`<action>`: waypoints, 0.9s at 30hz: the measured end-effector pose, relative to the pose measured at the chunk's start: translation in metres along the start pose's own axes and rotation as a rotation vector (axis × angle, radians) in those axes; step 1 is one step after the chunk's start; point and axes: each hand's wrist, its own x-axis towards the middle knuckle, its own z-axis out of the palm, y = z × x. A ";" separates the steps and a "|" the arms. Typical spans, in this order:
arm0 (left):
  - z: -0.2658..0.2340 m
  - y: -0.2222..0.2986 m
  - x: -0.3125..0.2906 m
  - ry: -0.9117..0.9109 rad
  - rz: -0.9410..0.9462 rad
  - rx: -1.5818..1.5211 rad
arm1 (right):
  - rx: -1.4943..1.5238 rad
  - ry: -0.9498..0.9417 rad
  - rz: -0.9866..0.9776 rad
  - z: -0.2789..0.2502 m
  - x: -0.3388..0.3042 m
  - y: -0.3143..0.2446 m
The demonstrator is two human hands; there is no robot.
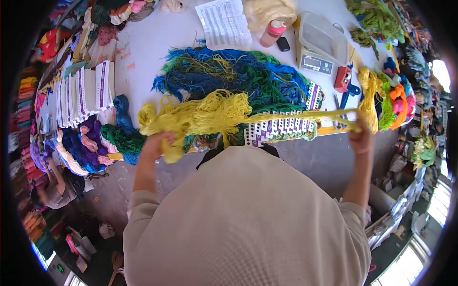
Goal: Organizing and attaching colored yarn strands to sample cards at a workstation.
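A skein of yellow yarn (210, 112) stretches between my two hands, over the near edge of the table. My left hand (160, 143) is closed around its bunched, loose end at the left. Out to the right, my right hand (360, 138) grips the other end, where strands pull into a thin, taut band with a small loop. Behind the skein lies a tangled heap of blue and green yarn (229, 71). Below the taut strands sit white punched cards (281, 126) with purple marks, some with green yarn tied on.
A digital scale (316, 64) carries a clear plastic tub (324, 35). Near it are a pink-capped bottle (273, 33), a printed sheet (223, 24), and a red and blue tool (344, 81). More cards (86, 90) and coloured skeins line both sides. Another person (57, 188) is at far left.
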 end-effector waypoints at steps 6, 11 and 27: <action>0.162 -0.056 0.098 -0.082 0.241 0.420 | -0.134 -0.450 0.507 0.151 -0.010 0.171; 0.177 -0.088 0.137 0.239 0.461 1.492 | -1.554 -0.270 -0.336 0.174 0.017 0.269; 0.040 -0.021 0.135 0.658 0.214 1.355 | -0.393 -0.566 -0.206 0.163 -0.071 0.082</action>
